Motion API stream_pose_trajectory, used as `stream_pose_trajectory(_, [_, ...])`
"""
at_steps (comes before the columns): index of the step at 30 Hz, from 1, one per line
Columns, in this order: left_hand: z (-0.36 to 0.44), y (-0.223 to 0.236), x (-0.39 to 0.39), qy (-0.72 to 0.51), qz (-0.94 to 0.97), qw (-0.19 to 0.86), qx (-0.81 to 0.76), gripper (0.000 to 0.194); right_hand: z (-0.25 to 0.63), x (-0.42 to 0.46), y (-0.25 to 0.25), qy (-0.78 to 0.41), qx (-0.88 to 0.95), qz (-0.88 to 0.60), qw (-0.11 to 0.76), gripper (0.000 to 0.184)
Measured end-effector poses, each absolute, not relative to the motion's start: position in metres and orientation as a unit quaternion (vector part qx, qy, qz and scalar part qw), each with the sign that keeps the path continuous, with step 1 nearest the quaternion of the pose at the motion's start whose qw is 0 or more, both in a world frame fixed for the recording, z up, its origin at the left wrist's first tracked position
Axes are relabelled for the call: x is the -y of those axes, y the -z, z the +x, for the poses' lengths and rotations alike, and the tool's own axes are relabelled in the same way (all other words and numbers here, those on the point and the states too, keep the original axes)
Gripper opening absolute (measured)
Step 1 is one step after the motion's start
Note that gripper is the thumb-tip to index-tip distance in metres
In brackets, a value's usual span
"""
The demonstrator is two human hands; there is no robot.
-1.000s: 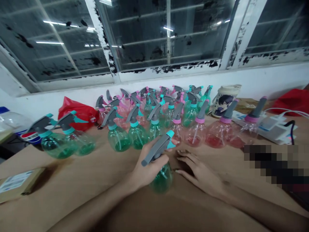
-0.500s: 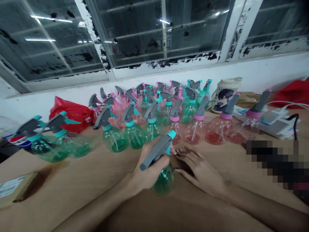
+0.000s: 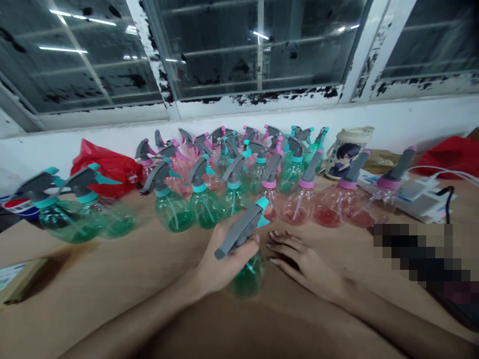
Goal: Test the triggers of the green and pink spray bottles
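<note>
My left hand [image 3: 220, 259] is wrapped round the neck of a green spray bottle [image 3: 247, 276] with a grey and turquoise trigger head. The bottle stands on the table with green liquid inside. To its right, my right hand [image 3: 310, 264] rests on the tabletop, fingers spread and holding nothing. Just beyond the hands runs a row of spray bottles: green ones such as this green bottle [image 3: 174, 214] on the left, and pink ones such as this pink bottle [image 3: 297, 207] on the right. Two more green bottles [image 3: 119, 219] stand farther left.
More pink and green spray bottles crowd behind the row, by the wall. A red bag [image 3: 101, 167] lies at back left, a printed cup [image 3: 344, 154] and white chargers [image 3: 422, 199] at back right. A small cardboard box [image 3: 26, 279] sits at left; a blurred dark object lies right.
My left hand keeps its hold on the green spray bottle, and its fingers have shifted slightly by the trigger. My right hand has stayed on the table. The view has turned slightly.
</note>
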State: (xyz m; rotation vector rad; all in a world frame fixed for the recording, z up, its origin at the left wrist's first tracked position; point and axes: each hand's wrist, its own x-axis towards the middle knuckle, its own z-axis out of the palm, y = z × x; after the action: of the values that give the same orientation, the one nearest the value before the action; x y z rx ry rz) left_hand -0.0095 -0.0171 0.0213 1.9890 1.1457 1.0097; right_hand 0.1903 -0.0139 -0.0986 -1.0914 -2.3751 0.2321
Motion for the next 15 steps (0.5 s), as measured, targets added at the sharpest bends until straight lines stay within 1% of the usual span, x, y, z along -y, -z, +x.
stream_pose_trajectory(7, [-0.0104,-0.0226,0.0169,-0.375,0.766,0.301,-0.427,0.01,0.1918,0.0118,0.0958,-0.092,0.876,-0.398,0.258,0.032])
stream_pose_trajectory(15, [-0.011,-0.0246,0.0169,-0.379,0.774,0.293,-0.414,0.012,0.191,0.0127,0.0934,-0.09,0.874,-0.41,0.245,0.031])
